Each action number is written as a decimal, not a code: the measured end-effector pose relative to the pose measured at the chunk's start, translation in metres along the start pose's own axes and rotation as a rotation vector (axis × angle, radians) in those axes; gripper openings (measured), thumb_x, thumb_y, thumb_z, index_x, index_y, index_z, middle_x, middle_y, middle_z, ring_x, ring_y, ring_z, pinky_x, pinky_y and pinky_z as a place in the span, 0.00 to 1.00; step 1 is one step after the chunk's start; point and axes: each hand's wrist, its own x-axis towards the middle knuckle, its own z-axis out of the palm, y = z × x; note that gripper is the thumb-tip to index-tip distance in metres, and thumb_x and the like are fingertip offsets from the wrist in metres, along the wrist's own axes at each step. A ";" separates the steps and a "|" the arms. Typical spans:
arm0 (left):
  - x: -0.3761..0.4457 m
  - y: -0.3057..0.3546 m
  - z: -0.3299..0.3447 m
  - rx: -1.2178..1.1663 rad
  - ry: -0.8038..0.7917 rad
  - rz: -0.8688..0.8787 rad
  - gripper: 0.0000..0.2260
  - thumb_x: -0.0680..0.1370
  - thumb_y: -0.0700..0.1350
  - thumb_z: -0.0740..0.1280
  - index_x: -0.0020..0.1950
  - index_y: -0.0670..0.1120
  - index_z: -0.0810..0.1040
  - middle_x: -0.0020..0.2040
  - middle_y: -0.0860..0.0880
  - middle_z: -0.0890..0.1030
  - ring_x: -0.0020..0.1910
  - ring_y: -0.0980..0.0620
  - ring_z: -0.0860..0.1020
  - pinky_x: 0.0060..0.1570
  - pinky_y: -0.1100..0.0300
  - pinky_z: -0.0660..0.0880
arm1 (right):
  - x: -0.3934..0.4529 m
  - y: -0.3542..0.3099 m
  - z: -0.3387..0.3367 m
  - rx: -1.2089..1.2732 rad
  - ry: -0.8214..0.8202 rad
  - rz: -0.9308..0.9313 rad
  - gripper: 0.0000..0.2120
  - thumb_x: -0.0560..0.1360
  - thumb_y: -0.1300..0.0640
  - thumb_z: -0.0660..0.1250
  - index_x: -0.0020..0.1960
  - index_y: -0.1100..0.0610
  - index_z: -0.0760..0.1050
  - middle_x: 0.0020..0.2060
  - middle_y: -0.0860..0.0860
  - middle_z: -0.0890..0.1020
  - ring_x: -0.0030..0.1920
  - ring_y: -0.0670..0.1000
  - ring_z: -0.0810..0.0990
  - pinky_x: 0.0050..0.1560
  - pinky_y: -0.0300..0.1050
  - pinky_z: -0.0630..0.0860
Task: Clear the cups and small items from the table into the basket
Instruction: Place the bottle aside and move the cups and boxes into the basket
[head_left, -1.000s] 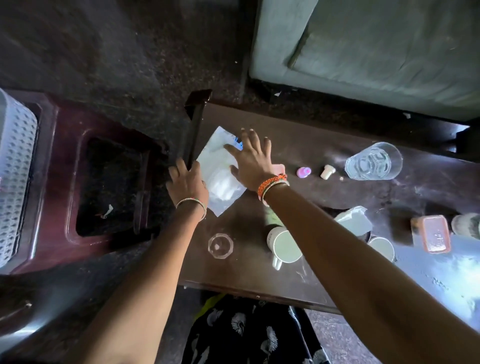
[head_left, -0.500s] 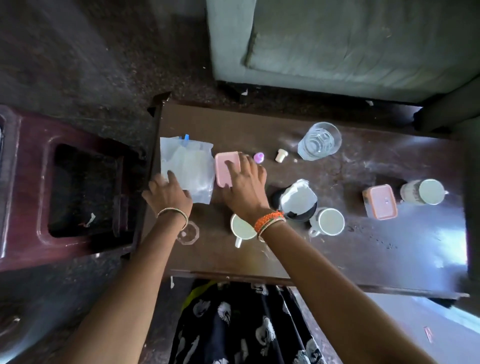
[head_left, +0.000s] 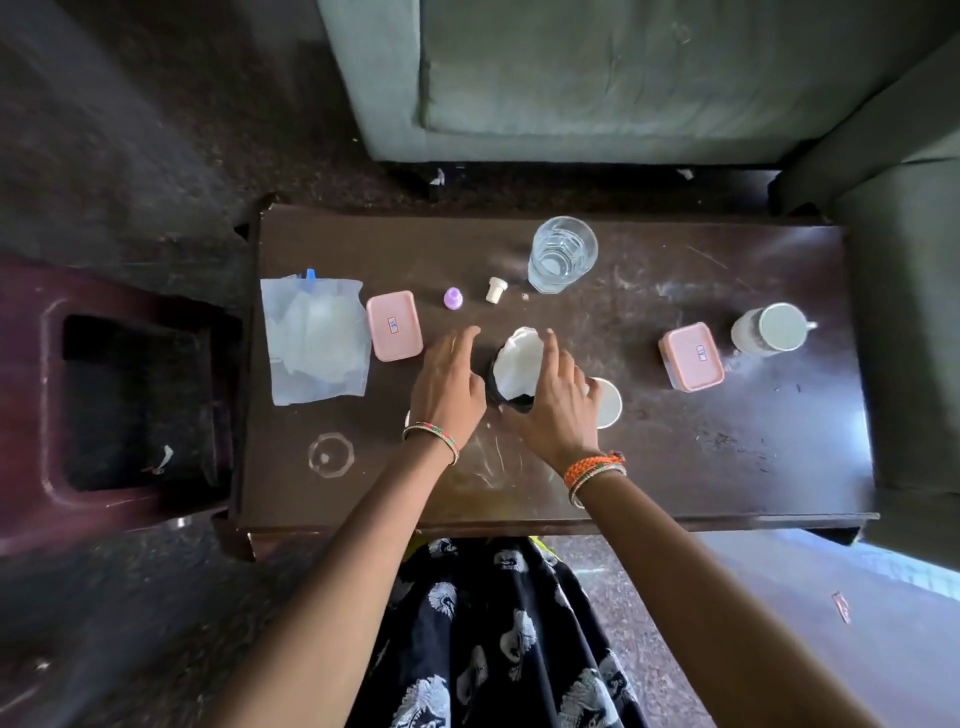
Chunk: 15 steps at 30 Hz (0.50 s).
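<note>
My left hand (head_left: 449, 382) and my right hand (head_left: 558, 402) flank a black cup (head_left: 511, 371) stuffed with white paper at the table's middle, fingers spread and relaxed beside it. A white cup (head_left: 608, 402) lies partly under my right hand. Another white mug (head_left: 771, 328) lies on its side at the far right. A clear glass (head_left: 562, 254) stands at the back. Two pink lidded boxes (head_left: 394, 326) (head_left: 692, 356), a purple cap (head_left: 453, 298) and a white stopper (head_left: 496, 289) sit on the dark table (head_left: 701, 467). The basket is out of view.
A clear plastic bag (head_left: 314, 340) of white stuff lies at the table's left end, with a small clear glass dish (head_left: 331, 454) near the front. A maroon plastic stool (head_left: 130, 405) stands left of the table. Behind the table is a grey-green sofa (head_left: 597, 78).
Both hands left the plastic bag and pink box on the left and moved right, to either side of the black cup. The view shifted right.
</note>
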 end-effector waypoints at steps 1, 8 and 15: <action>0.002 -0.001 0.001 -0.001 -0.006 0.003 0.24 0.73 0.32 0.58 0.69 0.43 0.67 0.64 0.43 0.74 0.62 0.44 0.72 0.59 0.51 0.73 | 0.002 -0.001 0.002 0.045 0.023 0.025 0.49 0.66 0.41 0.73 0.76 0.59 0.51 0.66 0.55 0.71 0.65 0.58 0.72 0.64 0.62 0.66; 0.016 0.013 0.014 -0.027 0.046 0.048 0.25 0.71 0.32 0.59 0.69 0.43 0.66 0.64 0.44 0.74 0.63 0.45 0.73 0.57 0.47 0.75 | 0.015 0.014 -0.037 0.341 0.219 0.244 0.41 0.61 0.39 0.74 0.67 0.56 0.64 0.60 0.51 0.74 0.61 0.54 0.74 0.66 0.57 0.66; 0.033 0.049 0.061 -0.091 0.019 -0.012 0.26 0.71 0.32 0.60 0.70 0.43 0.65 0.63 0.43 0.74 0.61 0.46 0.74 0.62 0.51 0.72 | 0.069 0.109 -0.113 0.426 0.269 0.360 0.40 0.61 0.46 0.77 0.65 0.59 0.63 0.61 0.56 0.71 0.61 0.59 0.72 0.61 0.56 0.72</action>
